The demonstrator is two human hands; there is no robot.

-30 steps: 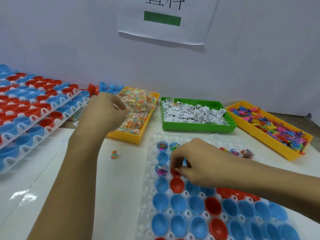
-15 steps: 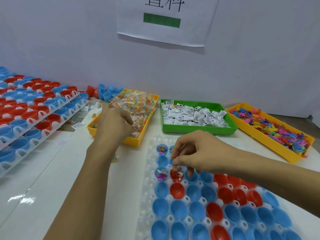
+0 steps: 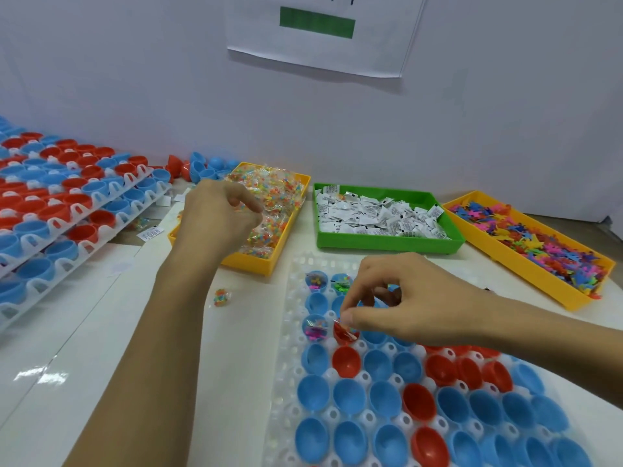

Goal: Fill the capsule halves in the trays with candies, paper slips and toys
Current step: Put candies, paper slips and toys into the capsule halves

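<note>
Here the left hand (image 3: 215, 214) hangs over the near end of the candy bin (image 3: 266, 264), fingers curled down among the wrapped candies (image 3: 269, 203); whether it has hold of one cannot be told. The right hand (image 3: 401, 298) hovers over the far left part of the white tray (image 3: 286, 382), thumb and fingers drawn together just above a red capsule half (image 3: 342, 335) that has something in it; whether the fingertips pinch anything is unclear.

Beside that red half, a blue half (image 3: 315, 326) in the tray's left column is filled, and two more filled blue halves (image 3: 316, 280) sit in the far row. The other halves nearer the camera, blue and red, show bare insides.

A lone candy packet (image 3: 220, 297) lies on the counter (image 3: 101, 348) between the left forearm and the tray. Past the tray stand a green bin (image 3: 387, 242) of paper slips (image 3: 374, 214) and, to the right, a yellow bin (image 3: 526, 264) of bright toys (image 3: 539, 237). At far left, stacked trays (image 3: 67, 214) carry more red and blue halves, with a few loose halves (image 3: 199, 166) by the wall. A paper sign (image 3: 320, 32) hangs above.
</note>
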